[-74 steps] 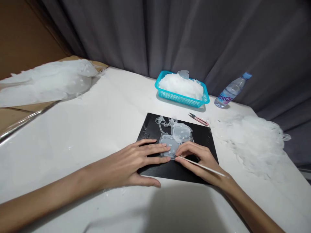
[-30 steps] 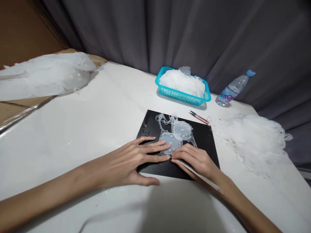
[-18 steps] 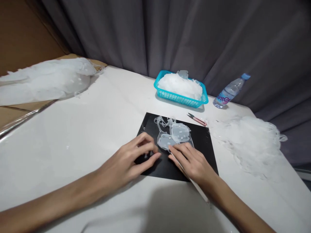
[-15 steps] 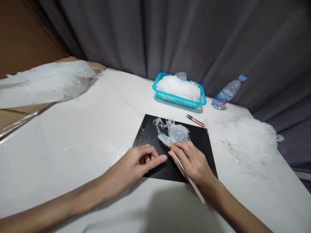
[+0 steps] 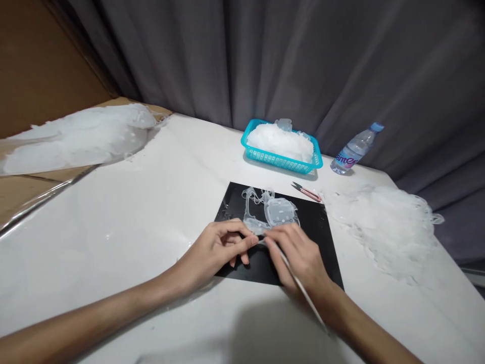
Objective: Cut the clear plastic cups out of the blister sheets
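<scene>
A black mat [image 5: 314, 227] lies on the white table with translucent rubbery pieces [image 5: 278, 212] joined by thin trailing strips. My left hand [image 5: 217, 247] is curled, its fingertips pinching the near edge of the translucent piece. My right hand [image 5: 301, 258] meets it from the right, fingers pressed on the same piece, and it holds a thin white stick [image 5: 303, 290] that runs back along my wrist.
A turquoise basket [image 5: 282, 162] heaped with white pieces stands behind the mat. Small pink snips [image 5: 306, 192] lie beside it, a water bottle [image 5: 354, 150] farther right. Loose white trimmings [image 5: 386, 227] pile at the right, and a plastic-covered heap [image 5: 79, 136] at the far left.
My left hand went from lying flat on the mat to a curled pinch on the translucent piece. The piece's near part got lifted and folded, and the stick swung back along my right wrist.
</scene>
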`<state>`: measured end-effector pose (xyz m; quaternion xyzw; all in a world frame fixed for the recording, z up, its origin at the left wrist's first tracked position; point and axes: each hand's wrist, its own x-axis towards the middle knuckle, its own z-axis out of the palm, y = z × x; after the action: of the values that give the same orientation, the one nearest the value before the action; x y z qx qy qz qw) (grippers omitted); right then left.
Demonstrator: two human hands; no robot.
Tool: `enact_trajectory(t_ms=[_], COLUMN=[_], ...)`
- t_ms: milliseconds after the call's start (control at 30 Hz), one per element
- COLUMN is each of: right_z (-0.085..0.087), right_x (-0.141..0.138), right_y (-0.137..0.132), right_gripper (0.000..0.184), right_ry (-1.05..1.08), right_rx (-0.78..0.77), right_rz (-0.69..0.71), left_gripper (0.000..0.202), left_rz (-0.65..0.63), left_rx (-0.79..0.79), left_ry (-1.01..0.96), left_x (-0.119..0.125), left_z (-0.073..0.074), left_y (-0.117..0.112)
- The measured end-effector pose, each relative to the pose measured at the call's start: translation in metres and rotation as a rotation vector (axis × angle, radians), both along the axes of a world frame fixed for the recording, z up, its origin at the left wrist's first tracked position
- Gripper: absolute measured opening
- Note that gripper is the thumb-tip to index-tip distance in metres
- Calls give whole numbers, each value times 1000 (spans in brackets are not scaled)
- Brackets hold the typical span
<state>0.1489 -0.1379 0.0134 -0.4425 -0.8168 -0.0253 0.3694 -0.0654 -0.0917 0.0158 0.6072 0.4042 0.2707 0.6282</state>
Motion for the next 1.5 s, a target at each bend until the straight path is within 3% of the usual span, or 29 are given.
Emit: enact_trajectory(t_ms=[167, 267, 367, 500, 567, 667, 800, 867, 1000, 1233, 1333, 1433, 1500], right_z=[14, 15, 12, 10, 9, 8, 11, 13, 10, 3, 3, -1, -5], right_x=[64, 102, 107, 66, 38, 6, -1, 10, 29, 11, 8, 21, 36], right_y=[45, 61, 57, 29, 12, -10, -20, -14, 6, 15, 18, 27, 33], right_gripper=[20, 23, 23, 23, 15, 21, 32, 28, 37, 17, 25, 29, 25], right_ry=[433, 674, 772, 612, 504, 423, 298, 278, 327, 339, 421, 404, 304], right_rx=[-165, -266, -335, -348, -327, -298, -485, -456, -324, -657, -710, -630, -489], right_rz=[-420, -495, -458, -280, -127, 96, 360, 309, 25, 91, 51, -215, -471], left_gripper=[21, 24, 24, 38, 45, 54, 40, 37, 35, 23, 17, 18, 19], left_rz=[97, 133, 88, 64, 86, -37, -124, -132, -153, -220, -223, -280, -337], left_rx=[-38, -42, -64, -35, -22, -70, -31, -26, 7, 258, 540, 958, 1094], left_ry=[61, 75, 107, 202, 192, 48, -4, 5, 54, 148, 204, 114, 6], left_x=[-6, -5, -5, -7, -6, -3, 0, -1, -3, -2, -3, -8, -11], left_z=[5, 8, 6, 7, 11, 13, 4, 0, -1, 6, 0, -14, -20], left_y=[10, 16, 20, 21, 19, 18, 19, 17, 12, 7, 0, -11, -17])
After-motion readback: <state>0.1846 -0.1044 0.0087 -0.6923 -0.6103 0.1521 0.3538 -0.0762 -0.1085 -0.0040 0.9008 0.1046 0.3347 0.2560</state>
